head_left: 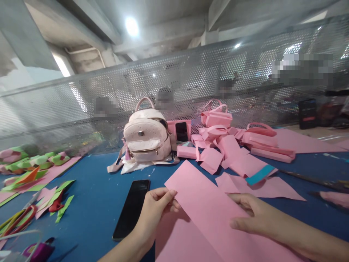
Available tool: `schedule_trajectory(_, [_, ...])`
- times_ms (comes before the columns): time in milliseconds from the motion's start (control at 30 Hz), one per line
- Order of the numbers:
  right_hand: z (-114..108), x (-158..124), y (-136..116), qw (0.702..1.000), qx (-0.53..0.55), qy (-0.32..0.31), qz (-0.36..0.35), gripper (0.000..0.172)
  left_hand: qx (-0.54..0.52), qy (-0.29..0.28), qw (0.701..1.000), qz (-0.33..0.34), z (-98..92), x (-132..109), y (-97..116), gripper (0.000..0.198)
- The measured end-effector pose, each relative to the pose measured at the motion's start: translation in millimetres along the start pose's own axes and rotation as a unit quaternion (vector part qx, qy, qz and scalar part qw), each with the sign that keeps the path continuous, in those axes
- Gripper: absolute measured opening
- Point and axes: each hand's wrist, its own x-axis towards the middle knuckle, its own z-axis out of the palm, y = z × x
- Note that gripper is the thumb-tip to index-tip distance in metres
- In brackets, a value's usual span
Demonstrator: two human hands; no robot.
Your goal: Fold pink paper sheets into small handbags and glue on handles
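pink backpack (pixel 146 140), black phone (pixel 132 208), folded pink paper bags (pixel 218 117), blue table (pixel 92 189)

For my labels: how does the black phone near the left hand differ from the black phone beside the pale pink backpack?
The near black phone lies flat on the blue table; the backpack-side black phone stands upright. The near phone lies in the open; the backpack-side phone sits in a pink paper holder. Both screens are dark.

Bare blue table (pixel 92 189) left of phone (pixel 132 209); backpack (pixel 145 140) and pink scraps (pixel 229 153) block beyond
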Motion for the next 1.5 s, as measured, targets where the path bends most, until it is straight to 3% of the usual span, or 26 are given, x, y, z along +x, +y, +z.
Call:
schedule_trajectory(200, [-9.0, 9.3, 3.7, 0.995, -0.064, -0.065, -0.038, 0.057, 0.051, 0.008, 0.999, 0.005, -2.0, -2.1, 6.8, 0.045])
schedule_trajectory(333, [-12.5, 15.1, 4.6, 0.987, -0.136, -0.067, -0.055, 0.042, 0.077, 0.01, 0.997, 0.01, -4.7, 1.7, 7.3, 0.046])
schedule_trajectory(467, [-9.5, 16.7, 4.2, 0.993, -0.083, -0.077, -0.017, 0.05, 0.082, -0.004, 0.997, 0.012, -3.2, 2.4, 4.4, 0.048])
schedule_trajectory(600, [-1.9, 20.8, -2.3, 0.995, -0.089, -0.036, 0.04, 0.069, 0.084, -0.03, 0.996, 0.009, 2.3, -4.3, 4.2, 0.046])
schedule_trajectory(667, [3.4, 25.7, -10.1, 0.994, -0.085, -0.03, 0.055, 0.069, 0.083, -0.039, 0.996, 0.006, 4.9, -7.9, 5.6, 0.046])
schedule_trajectory(867, [15.6, 45.9, -37.9, 0.996, -0.055, -0.063, -0.039, 0.052, 0.087, -0.048, 0.995, 0.0, 6.9, -11.0, 9.9, 0.051])
schedule_trajectory(1000, [15.9, 52.9, -43.5, 0.991, -0.065, -0.095, -0.068, 0.042, 0.084, -0.041, 0.996, 0.003, 6.4, -11.5, 11.4, 0.051])
schedule_trajectory(1133, [14.2, 53.0, -45.5, 0.989, -0.09, -0.083, -0.086, 0.031, 0.077, -0.038, 0.996, 0.0, 6.2, -12.6, 10.9, 0.052])
schedule_trajectory(1500, [1.9, 47.6, -56.9, 0.99, -0.104, -0.036, -0.085, 0.045, 0.056, -0.004, 0.998, 0.033, -0.3, -9.1, 14.8, 0.048])
